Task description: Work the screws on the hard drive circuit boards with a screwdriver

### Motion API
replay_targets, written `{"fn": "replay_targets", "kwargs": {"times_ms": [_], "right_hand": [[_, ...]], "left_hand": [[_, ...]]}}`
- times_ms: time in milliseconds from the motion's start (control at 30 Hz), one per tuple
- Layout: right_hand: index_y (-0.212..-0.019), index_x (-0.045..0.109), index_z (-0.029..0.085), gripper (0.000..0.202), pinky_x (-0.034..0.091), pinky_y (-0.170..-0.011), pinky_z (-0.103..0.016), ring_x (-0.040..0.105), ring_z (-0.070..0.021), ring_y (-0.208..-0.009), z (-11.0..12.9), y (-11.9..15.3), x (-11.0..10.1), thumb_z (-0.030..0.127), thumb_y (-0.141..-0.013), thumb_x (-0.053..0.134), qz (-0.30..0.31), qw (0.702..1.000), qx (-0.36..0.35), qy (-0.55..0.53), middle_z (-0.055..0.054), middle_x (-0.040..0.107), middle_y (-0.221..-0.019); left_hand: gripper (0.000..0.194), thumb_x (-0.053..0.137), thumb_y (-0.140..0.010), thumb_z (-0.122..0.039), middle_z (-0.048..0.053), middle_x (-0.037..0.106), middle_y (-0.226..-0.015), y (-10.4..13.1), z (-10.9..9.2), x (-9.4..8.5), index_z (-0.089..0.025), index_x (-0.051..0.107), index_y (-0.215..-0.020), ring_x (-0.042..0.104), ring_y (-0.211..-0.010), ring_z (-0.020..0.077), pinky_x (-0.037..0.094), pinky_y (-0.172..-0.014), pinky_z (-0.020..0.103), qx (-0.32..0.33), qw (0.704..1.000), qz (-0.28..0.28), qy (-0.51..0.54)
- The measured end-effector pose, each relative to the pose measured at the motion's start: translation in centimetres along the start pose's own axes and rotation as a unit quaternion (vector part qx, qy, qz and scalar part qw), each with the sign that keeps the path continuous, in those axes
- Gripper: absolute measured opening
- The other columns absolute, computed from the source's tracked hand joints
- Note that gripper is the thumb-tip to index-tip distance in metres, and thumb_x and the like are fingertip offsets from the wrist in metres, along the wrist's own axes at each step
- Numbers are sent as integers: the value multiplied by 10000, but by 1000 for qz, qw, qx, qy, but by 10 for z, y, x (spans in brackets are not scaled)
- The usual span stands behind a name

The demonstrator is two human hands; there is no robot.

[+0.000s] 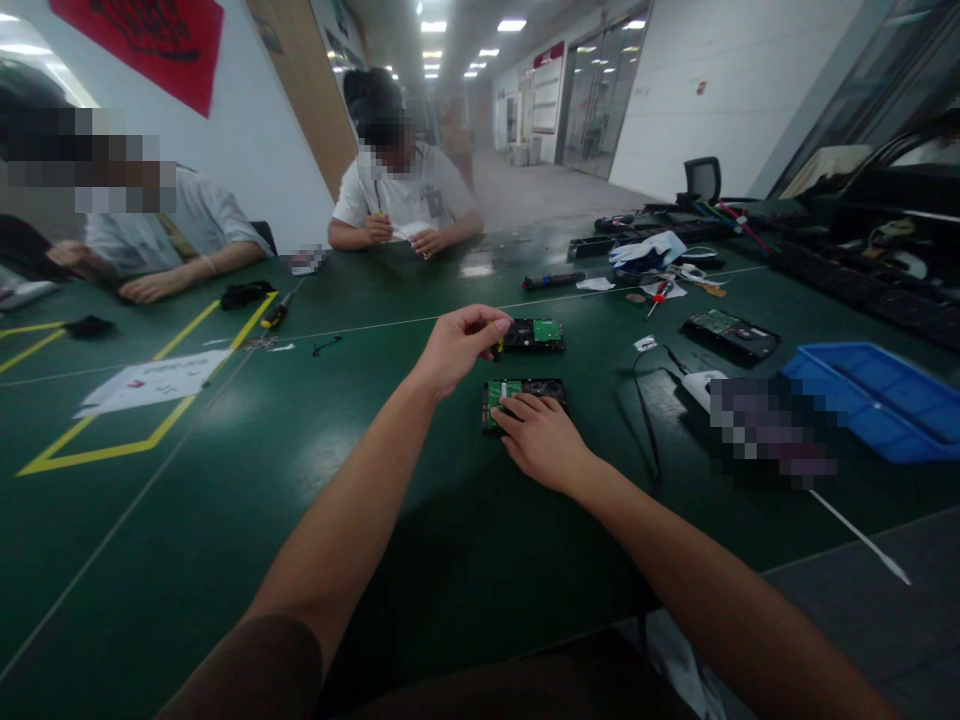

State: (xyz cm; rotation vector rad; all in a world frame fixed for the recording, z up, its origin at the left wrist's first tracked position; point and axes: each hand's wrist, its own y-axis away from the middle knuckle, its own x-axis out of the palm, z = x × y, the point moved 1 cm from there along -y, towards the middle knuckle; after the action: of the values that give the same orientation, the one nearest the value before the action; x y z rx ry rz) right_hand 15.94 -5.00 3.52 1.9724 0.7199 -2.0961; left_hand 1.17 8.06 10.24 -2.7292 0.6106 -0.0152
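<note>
My left hand is raised just behind the nearer hard drive, its fingers pinched on a small yellow-and-black screwdriver; the tip of the tool is hard to make out. My right hand lies over the right part of that drive, fingers stretched out across its green circuit board and black case. Behind it sits a second hard drive, board side up, partly covered by my left fingers. A third hard drive rests farther right on the green table.
To the right are a blue tray, a white-ended device with a cable, a red screwdriver and gloves. Left lie papers and a yellow-black screwdriver. Two people sit across the table.
</note>
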Motion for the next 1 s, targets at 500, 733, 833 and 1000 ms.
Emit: {"fn": "replay_targets", "kwargs": {"times_ms": [500, 733, 833, 1000], "right_hand": [[-1456, 610, 182, 426, 398, -1085, -489, 518, -328, -1377, 0, -1, 0, 259, -1045, 526, 2, 1000, 7, -10, -149, 596, -1510], [-1454, 613, 194, 426, 393, -1088, -479, 518, -320, -1372, -1, 0, 3, 259, -1041, 530, -2, 1000, 6, -17, -144, 604, -1496], [-1463, 606, 206, 433, 387, -1095, -473, 515, -316, -1376, -2, 0, 3, 261, -1040, 530, -4, 1000, 7, -18, -140, 600, -1503], [-1464, 604, 207, 433, 382, -1100, -473, 508, -314, -1384, -3, 0, 4, 259, -1041, 530, -2, 1000, 9, -15, -138, 597, -1507]], "left_hand": [[121, 714, -882, -251, 110, 754, -1005, 0, -5, 2, -149, 675, -934, 706, -879, 171, 501, -570, 221, -52, 996, -1, 72], [112, 680, -862, -218, 63, 717, -921, -2, -6, 0, -171, 776, -896, 619, -799, 139, 480, -568, 216, -42, 998, -31, 23], [134, 678, -863, -223, 69, 722, -975, -2, -4, -2, -183, 795, -915, 623, -857, 152, 489, -584, 214, -36, 999, -26, 18], [135, 675, -863, -204, 53, 699, -945, -4, -3, -1, -189, 771, -957, 627, -827, 143, 524, -619, 222, -37, 997, -21, 67]]}}
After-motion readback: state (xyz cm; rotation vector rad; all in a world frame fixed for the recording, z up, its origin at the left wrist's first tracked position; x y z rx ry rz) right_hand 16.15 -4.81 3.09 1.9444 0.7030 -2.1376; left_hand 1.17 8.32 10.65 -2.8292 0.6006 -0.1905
